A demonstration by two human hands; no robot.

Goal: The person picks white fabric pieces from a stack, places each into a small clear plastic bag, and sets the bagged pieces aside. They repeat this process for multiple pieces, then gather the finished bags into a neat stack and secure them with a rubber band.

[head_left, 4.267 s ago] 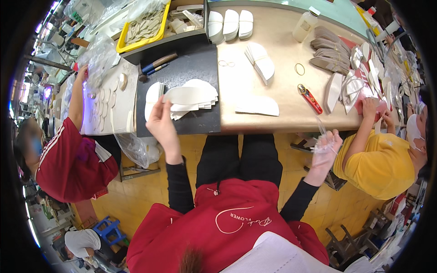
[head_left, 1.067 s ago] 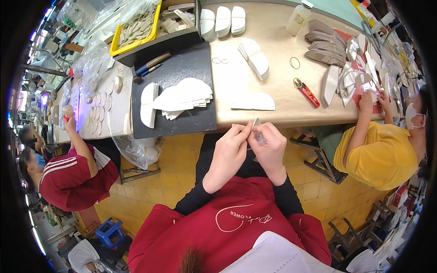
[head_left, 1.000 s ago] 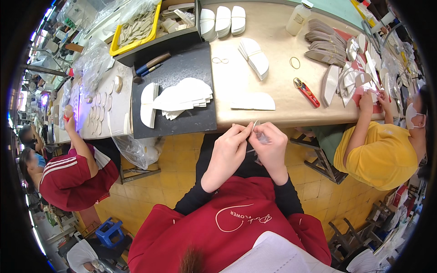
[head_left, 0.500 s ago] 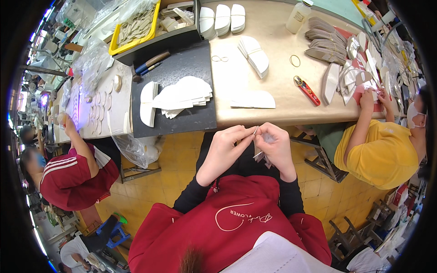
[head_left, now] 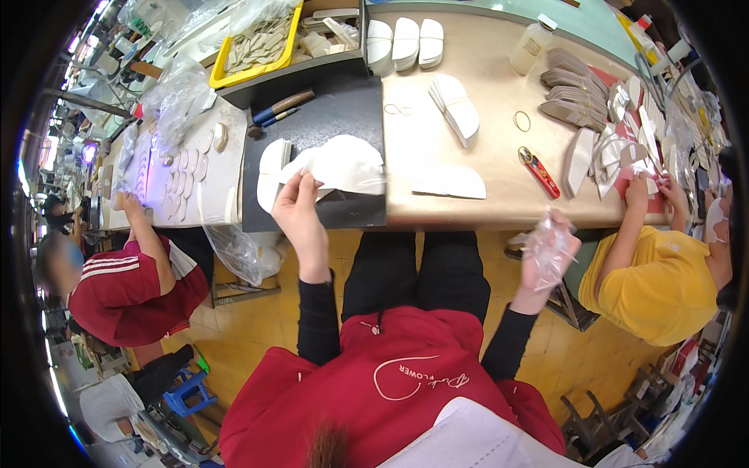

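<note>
White, thin, rounded pieces lay fanned on a black rectangular mat, an arrangement judged to leave their edges free for picking, and the person's left hand had thumb and fingertips pinched on the near edge of one. The right hand, well apart before the gold-coloured table, was curled round crumpled clear plastic film, apparently holding it clear of the pieces; grip firmness could not be told.
</note>
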